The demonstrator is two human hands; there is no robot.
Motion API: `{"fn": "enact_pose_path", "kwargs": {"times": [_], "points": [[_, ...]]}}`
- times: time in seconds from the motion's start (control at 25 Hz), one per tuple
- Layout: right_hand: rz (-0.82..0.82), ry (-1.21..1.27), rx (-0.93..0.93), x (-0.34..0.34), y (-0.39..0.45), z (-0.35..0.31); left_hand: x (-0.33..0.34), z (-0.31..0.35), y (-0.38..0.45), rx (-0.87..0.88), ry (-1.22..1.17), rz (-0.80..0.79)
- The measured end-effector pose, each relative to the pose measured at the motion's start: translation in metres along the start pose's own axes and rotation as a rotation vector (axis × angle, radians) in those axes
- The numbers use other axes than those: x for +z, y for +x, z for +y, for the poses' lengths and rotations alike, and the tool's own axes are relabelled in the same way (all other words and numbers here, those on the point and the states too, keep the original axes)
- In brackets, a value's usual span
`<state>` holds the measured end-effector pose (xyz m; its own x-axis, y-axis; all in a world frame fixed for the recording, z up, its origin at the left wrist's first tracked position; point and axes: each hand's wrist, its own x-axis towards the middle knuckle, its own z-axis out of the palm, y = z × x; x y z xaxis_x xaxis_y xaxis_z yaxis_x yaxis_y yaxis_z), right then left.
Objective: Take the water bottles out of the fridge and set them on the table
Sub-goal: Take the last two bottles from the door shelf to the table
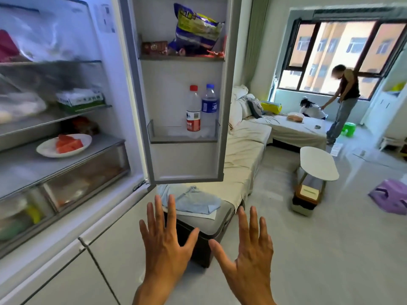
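Pre-reach: my left hand [167,243] and right hand [248,249] spread, grip empty; next lift both bottles, red-cap [193,108] and blue-cap [209,104], from door shelf [185,139], probably to white counter [319,164].

Two bottles stand in the fridge door: one red-capped [193,108], one blue-capped [209,104]. One plate [63,145] sits on a left shelf and one snack bag [196,29] in the upper door rack. Two hands, left [165,243] and right [248,249], are near; one tabletop [318,163] is far right.
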<state>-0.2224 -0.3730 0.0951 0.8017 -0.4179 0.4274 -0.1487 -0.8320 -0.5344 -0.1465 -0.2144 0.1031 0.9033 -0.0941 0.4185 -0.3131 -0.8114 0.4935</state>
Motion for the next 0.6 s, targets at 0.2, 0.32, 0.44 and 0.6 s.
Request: {"fn": "enact_pose_path", "kwargs": {"times": [0.2,0.32,0.44,0.6], "points": [[0.012,0.235,-0.075,0.046,0.136,0.022,0.058,0.021,0.12,0.027,-0.2,0.003],[-0.016,0.432,-0.228,0.072,0.218,0.031,0.082,0.037,0.186,-0.022,-0.334,0.057],[-0.049,0.508,-0.341,0.086,0.302,0.023,0.088,0.056,0.256,0.007,-0.385,0.13],[-0.034,0.472,-0.407,0.096,0.404,-0.004,0.086,0.067,0.346,0.007,-0.414,0.236]]}}
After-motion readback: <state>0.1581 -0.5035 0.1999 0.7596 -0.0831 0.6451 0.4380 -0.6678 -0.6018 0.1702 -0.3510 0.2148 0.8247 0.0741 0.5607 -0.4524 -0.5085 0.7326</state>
